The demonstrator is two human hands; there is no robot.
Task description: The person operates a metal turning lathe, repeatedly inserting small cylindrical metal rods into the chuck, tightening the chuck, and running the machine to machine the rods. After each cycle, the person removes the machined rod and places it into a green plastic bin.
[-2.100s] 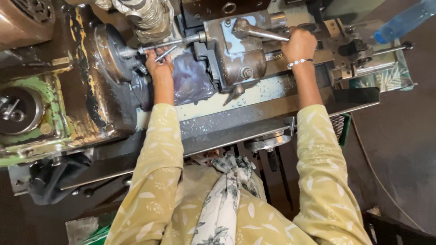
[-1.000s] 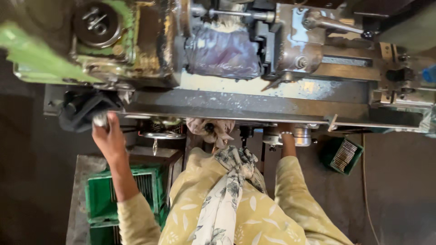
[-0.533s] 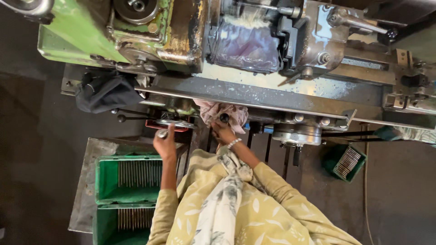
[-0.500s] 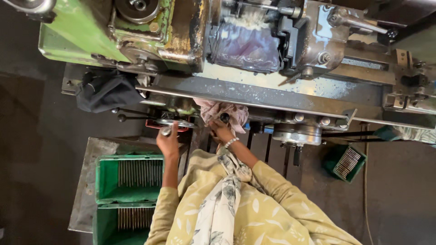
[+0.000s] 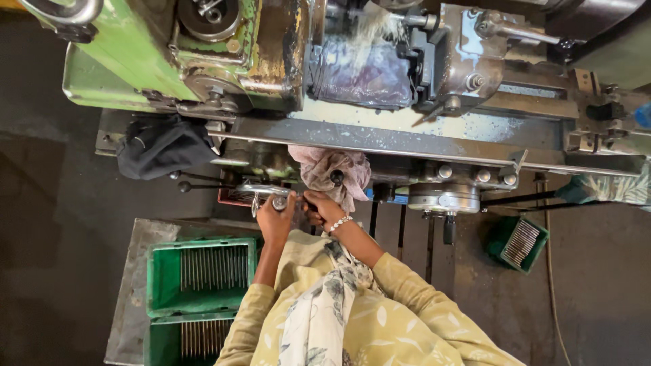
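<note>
both hands are in tight under the front of the lathe [image 5: 407, 135] now. the left hand [image 5: 274, 220] is curled around a shiny metal handwheel [image 5: 263, 193] that sits just below the lathe's bed rail, fingers wrapped over its handle. the right hand [image 5: 324, 209], a beaded bracelet at the wrist, is closed just beside it, right of the handwheel, its fingers bent in under a crumpled pinkish rag [image 5: 332, 173]; what it grips i cannot tell. that rag hangs off the lathe front, directly above the right hand. left of the handwheel a black cloth [image 5: 159, 146] is draped under the green headstock [image 5: 135, 61]. below the handwheel, on the floor, a green crate [image 5: 163, 278] holds rows of thin metal rods, and a smaller green crate [image 5: 519, 242] sits well off to the right.
</note>
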